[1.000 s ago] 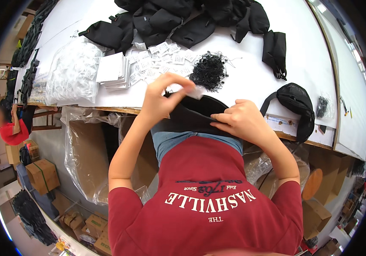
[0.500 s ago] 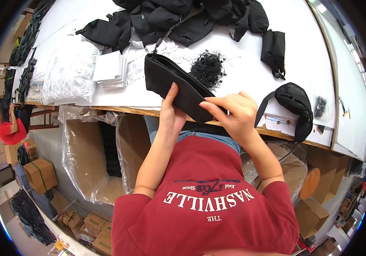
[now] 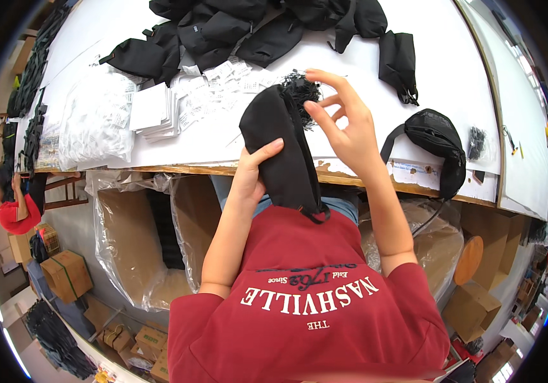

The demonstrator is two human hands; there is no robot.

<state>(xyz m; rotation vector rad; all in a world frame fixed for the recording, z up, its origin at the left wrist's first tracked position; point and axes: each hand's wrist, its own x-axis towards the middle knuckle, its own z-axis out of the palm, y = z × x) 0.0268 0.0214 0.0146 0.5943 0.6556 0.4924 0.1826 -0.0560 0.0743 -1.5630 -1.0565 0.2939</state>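
Observation:
My left hand (image 3: 255, 172) grips a black zippered pouch (image 3: 277, 150) by its left side, thumb across the front. The pouch stands nearly upright over the table's front edge, with a small loop at its lower end. Off the pouch's right side, my right hand (image 3: 347, 124) is raised with fingers apart and nothing visible in them. Just behind its fingertips and partly hidden by the pouch lies a tangled heap of thin black cords (image 3: 300, 89).
Black pouches (image 3: 216, 29) are piled at the table's far side. White cards (image 3: 154, 112), paper labels (image 3: 210, 96) and a clear plastic bag (image 3: 98, 121) lie left; a black waist bag (image 3: 436, 143) overhangs the right edge. Plastic-lined cartons (image 3: 133, 236) stand below. A person in red (image 3: 15, 207) is far left.
The pouch has swung from slanting to nearly upright, its looped end now toward me. My right hand has let go of it and moved up toward the cord heap.

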